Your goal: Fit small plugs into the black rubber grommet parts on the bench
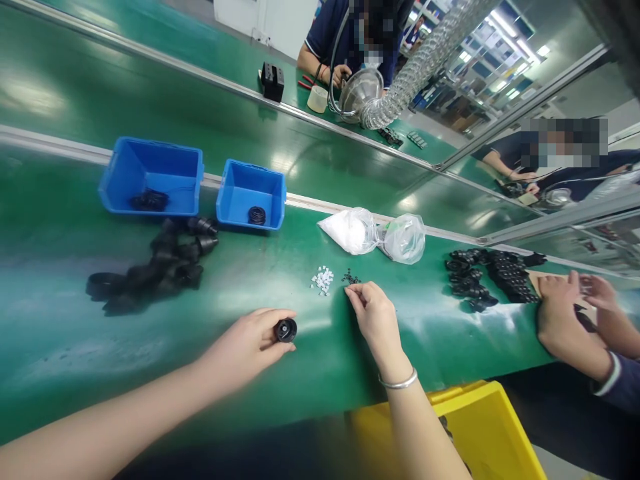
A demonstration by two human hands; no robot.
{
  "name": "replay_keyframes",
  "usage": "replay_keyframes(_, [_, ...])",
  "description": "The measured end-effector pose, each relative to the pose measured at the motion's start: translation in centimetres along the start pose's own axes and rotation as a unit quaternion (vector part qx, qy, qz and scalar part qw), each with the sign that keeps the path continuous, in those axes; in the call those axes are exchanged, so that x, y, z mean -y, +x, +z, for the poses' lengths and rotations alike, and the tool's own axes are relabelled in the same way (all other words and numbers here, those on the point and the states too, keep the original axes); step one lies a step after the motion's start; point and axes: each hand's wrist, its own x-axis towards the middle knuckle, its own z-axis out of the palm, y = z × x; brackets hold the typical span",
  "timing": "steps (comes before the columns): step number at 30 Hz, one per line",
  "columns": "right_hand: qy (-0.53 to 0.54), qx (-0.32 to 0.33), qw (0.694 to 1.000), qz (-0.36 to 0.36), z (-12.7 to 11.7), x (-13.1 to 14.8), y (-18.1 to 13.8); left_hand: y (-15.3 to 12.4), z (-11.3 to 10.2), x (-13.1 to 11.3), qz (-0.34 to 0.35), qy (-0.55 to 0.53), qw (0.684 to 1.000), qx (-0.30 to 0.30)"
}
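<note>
My left hand is closed around a black round plastic fitting, its open end turned up and a small light piece showing in its centre. My right hand, with a silver bangle on the wrist, has thumb and forefinger pinched together at the near edge of a small pile of tiny black parts. Whatever lies between those fingertips is too small to make out. Just left of that pile is a heap of small white plastic pieces.
Two blue bins with black rings inside stand at the back left, behind a heap of black fittings. Clear plastic bags lie beyond the piles. A yellow crate is below the bench edge. At right, a co-worker's hands work near more black parts.
</note>
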Motion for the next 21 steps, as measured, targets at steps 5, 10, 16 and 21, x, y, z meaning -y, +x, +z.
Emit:
replay_keyframes(5, [0.074,0.002,0.997,-0.013,-0.6,3.4,-0.7,0.1,0.0,0.2,0.016,0.0,1.0,-0.013])
replay_keyframes(10, [0.205,0.078,0.97,-0.104,0.1,8.8,-2.3,0.2,0.0,0.4,0.049,0.054,0.997,-0.038])
replay_keyframes(16, [0.199,0.09,0.965,-0.146,1.6,9.8,-2.5,0.3,-0.1,0.3,0.064,0.094,0.993,-0.036])
replay_keyframes(21, [0.169,0.11,0.965,-0.167,1.3,9.6,-2.5,0.4,-0.2,0.5,0.077,0.106,0.99,-0.042])
